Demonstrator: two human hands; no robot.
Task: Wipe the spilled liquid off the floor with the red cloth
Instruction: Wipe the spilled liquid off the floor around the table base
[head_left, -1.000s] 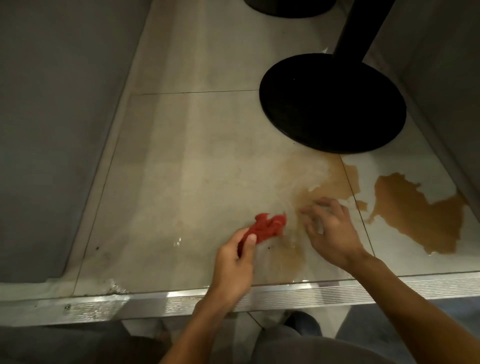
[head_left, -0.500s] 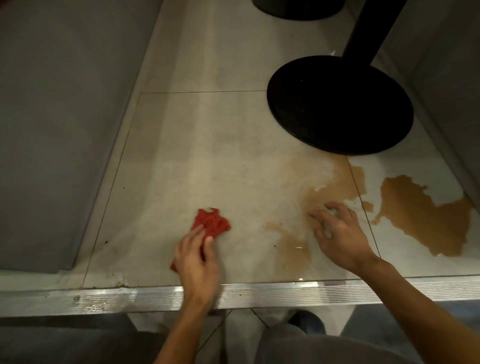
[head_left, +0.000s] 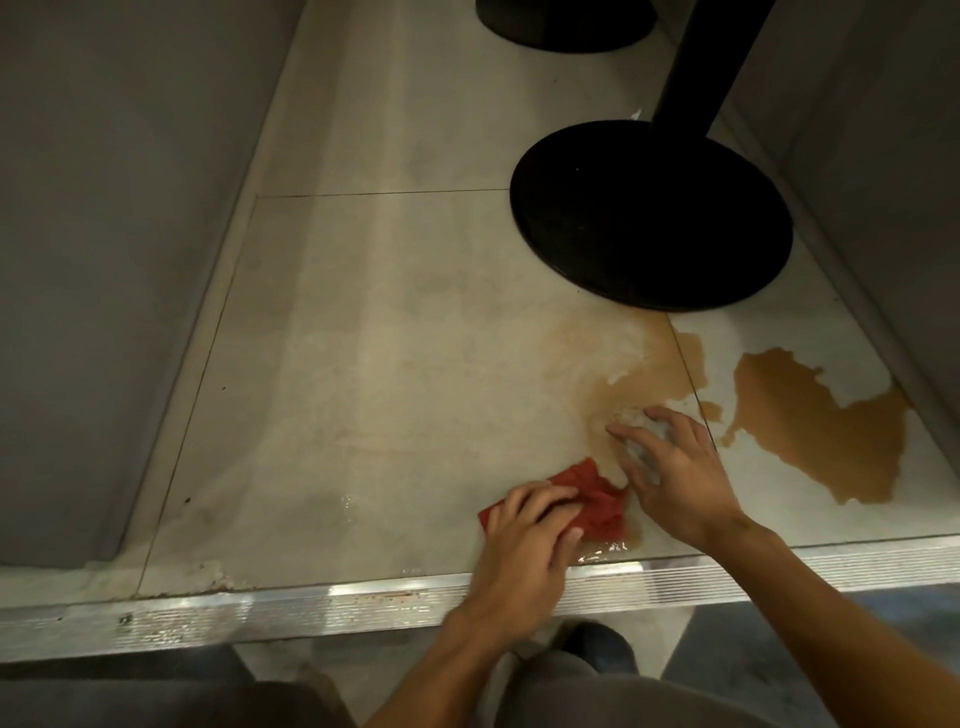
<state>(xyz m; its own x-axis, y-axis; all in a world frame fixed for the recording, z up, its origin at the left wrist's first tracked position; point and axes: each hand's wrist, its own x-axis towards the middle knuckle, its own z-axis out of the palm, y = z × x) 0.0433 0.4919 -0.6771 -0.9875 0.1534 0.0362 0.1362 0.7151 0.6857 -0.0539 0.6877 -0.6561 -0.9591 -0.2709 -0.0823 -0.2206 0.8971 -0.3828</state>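
Here the cloth (head_left: 597, 499) is a small red rag, crumpled and bunched low on the floor (head_left: 389, 364), close to the metal strip (head_left: 260, 608) that edges the tile. The left hand (head_left: 524, 540) lies over its near left part, grip clenched on the fabric, fingers bent and thumb tucked at the side. The right hand (head_left: 680, 478) sits just beside the cloth's right end, grip released, fingers spread with their tips on the wet tile. The spill (head_left: 810, 415) is brown: a thick, sharp-edged pool to the right of that hand, and a thinner smeared patch beyond its fingers, reaching up to the black round base (head_left: 649, 218). Left of the cloth, bare tile runs to the left wall (head_left: 104, 260); the right wall (head_left: 883, 156) closes in just past the pool.
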